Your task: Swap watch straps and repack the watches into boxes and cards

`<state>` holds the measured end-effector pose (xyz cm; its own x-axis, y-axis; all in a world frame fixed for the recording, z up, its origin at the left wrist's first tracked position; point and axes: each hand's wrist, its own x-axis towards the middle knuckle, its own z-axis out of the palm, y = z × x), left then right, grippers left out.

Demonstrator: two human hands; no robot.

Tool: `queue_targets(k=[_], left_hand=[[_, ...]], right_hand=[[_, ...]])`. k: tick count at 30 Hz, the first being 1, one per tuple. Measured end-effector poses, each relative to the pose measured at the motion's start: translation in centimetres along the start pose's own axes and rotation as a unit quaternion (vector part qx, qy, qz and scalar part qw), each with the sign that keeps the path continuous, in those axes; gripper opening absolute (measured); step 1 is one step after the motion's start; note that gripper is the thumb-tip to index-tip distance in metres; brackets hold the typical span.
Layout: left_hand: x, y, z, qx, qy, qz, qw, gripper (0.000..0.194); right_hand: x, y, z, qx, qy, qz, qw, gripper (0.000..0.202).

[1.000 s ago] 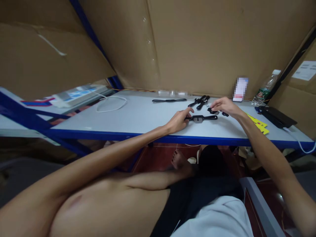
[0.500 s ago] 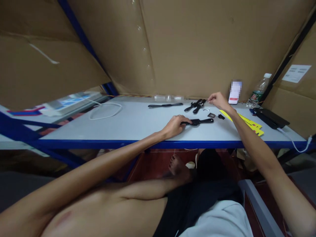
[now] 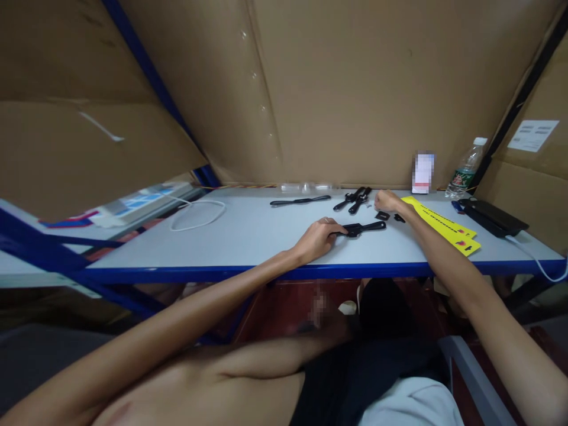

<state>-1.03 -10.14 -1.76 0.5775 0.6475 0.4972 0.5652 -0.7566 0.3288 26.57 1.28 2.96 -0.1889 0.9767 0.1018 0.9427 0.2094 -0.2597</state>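
A black watch strap (image 3: 364, 228) is being pinned to the table (image 3: 248, 236) by the left hand (image 3: 318, 238), fingers curled. The right hand (image 3: 387, 202) is being held loosely closed beside small black parts (image 3: 381, 216); whether anything is pinched cannot be told.

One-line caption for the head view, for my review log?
Left hand pins a black watch strap on the grey table; right hand hovers by small black parts.

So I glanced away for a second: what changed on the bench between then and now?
The right hand left the watch in front, reached back past the small parts, then came partway forward. The left hand kept pressing one end of the black watch. The other straps and yellow strip lie unmoved.
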Motion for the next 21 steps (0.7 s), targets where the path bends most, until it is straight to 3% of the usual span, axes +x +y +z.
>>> queue_targets(k=[4, 9, 14, 21], left_hand=[[0.0, 0.2, -0.1, 0.003, -0.007, -0.007, 1.000, 0.046], [0.2, 0.5, -0.1, 0.015, -0.010, -0.020, 1.000, 0.047], [0.2, 0.5, 0.0, 0.015, -0.010, -0.026, 1.000, 0.047], [0.2, 0.5, -0.1, 0.014, -0.011, -0.026, 1.000, 0.047]], right_hand=[[-0.7, -0.3, -0.6, 0.113, 0.023, -0.033, 0.993, 0.009], [-3.2, -3.3, -2.0, 0.302, -0.091, -0.131, 0.940, 0.014], [-5.7, -6.3, -2.1, 0.273, -0.190, -0.206, 0.920, 0.011], [-6.2, -7.1, -1.7, 0.184, -0.186, -0.233, 0.937, 0.009]])
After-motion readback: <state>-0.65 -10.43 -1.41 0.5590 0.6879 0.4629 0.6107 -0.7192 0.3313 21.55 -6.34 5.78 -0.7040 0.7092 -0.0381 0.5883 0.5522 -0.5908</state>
